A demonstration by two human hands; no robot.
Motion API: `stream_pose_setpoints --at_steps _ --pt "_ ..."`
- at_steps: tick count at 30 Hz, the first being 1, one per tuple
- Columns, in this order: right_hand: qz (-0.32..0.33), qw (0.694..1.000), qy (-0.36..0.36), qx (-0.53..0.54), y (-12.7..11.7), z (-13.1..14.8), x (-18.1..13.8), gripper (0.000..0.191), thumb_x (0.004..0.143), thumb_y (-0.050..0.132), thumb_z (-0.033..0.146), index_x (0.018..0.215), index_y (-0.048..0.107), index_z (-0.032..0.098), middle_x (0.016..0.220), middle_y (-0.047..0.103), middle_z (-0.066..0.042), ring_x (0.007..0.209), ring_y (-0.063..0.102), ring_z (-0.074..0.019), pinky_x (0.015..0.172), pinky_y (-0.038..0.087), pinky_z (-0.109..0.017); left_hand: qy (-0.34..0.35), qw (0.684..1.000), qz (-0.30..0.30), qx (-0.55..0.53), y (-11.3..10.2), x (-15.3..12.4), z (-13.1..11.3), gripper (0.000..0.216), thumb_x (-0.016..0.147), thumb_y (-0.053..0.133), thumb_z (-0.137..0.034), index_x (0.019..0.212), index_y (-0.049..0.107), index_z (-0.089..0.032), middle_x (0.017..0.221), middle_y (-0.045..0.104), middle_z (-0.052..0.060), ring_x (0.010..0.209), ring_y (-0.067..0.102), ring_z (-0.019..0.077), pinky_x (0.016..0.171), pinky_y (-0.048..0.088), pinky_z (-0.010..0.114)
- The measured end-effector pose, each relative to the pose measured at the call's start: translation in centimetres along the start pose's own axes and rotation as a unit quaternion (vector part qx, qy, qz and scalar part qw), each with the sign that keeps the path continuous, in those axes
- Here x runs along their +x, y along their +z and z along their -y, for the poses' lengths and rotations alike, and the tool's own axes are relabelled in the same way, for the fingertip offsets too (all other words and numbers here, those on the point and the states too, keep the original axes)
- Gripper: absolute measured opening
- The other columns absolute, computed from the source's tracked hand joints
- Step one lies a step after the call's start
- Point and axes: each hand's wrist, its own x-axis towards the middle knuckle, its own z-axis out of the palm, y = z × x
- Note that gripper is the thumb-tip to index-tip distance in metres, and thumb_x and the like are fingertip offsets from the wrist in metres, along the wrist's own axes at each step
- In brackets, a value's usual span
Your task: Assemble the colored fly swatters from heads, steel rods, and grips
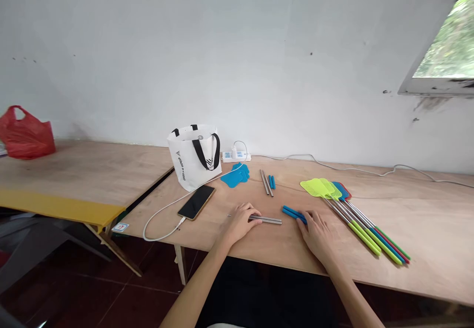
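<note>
Thin metal tubes (270,220) lie on the table, and my left hand (241,222) is closed round them, hiding their middle. Two blue plastic handles (292,213) lie side by side, pointing toward the tubes but apart from them. The closed fingers of my right hand (314,228) hold their near ends. Farther back are more metal tubes (265,183) beside short blue handles (272,182). Flat blue fly swatter heads (234,177) lie left of those. To the right of my right hand, several whole fly swatters (350,219) with yellow-green, blue and red heads lie in a bundle.
A black phone (196,202) on a white charging cable (155,239) lies at the left. Behind it stand a white tote bag (187,162) and a power strip (236,157). A grey cord runs along the wall. A red plastic bag (27,135) sits on the other table (92,170).
</note>
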Motion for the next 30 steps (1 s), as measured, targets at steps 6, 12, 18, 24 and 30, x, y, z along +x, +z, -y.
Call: stream_pose_setpoints --at_steps 6,12,18,24,30 --pt "0.022 0.999 0.008 0.029 -0.3 -0.2 0.2 0.031 0.100 0.039 0.038 0.116 0.060 0.024 0.117 0.066 -0.012 0.111 0.061 -0.0311 0.092 0.046 -0.046 0.000 1.000 0.001 -0.015 -0.2 0.0 -0.4 0.006 0.092 0.068 -0.025 0.098 0.070 -0.025 0.105 0.067 0.001 0.106 0.060 0.0220 0.096 0.045 0.035" --pt "0.020 0.993 0.011 0.114 -0.3 -0.4 0.4 0.024 0.097 0.040 0.033 0.108 0.059 0.025 0.112 0.070 -0.008 0.108 0.064 -0.0287 0.092 0.048 -0.045 -0.008 1.000 0.001 -0.004 0.1 0.0 -0.1 0.009 0.092 0.069 -0.026 0.101 0.069 -0.024 0.104 0.066 0.002 0.105 0.060 0.0225 0.095 0.045 0.035" --pt "0.017 0.992 0.038 0.122 -1.0 0.3 0.6 0.028 0.095 0.041 0.032 0.108 0.064 0.026 0.104 0.072 -0.008 0.101 0.066 -0.0280 0.089 0.048 -0.045 0.001 1.000 0.009 0.010 0.4 0.0 0.0 0.016 0.098 0.061 -0.029 0.106 0.074 -0.028 0.104 0.065 0.002 0.104 0.061 0.0223 0.095 0.045 0.034" --pt "-0.025 0.987 0.017 0.161 -1.7 0.5 1.0 0.032 0.099 0.038 0.038 0.107 0.067 0.026 0.104 0.074 -0.007 0.104 0.065 -0.0281 0.092 0.048 -0.046 0.005 1.000 0.000 -0.003 0.6 0.1 0.3 0.021 0.100 0.058 -0.031 0.113 0.075 -0.029 0.105 0.065 0.003 0.105 0.061 0.0219 0.095 0.046 0.032" --pt "-0.020 0.979 -0.055 0.197 -1.5 0.6 0.8 0.028 0.101 0.041 0.037 0.104 0.067 0.026 0.106 0.073 -0.007 0.104 0.065 -0.0264 0.093 0.049 -0.044 0.005 1.000 -0.008 -0.009 0.7 0.1 0.5 0.024 0.101 0.056 -0.030 0.116 0.075 -0.029 0.104 0.064 0.003 0.104 0.061 0.0218 0.093 0.047 0.032"
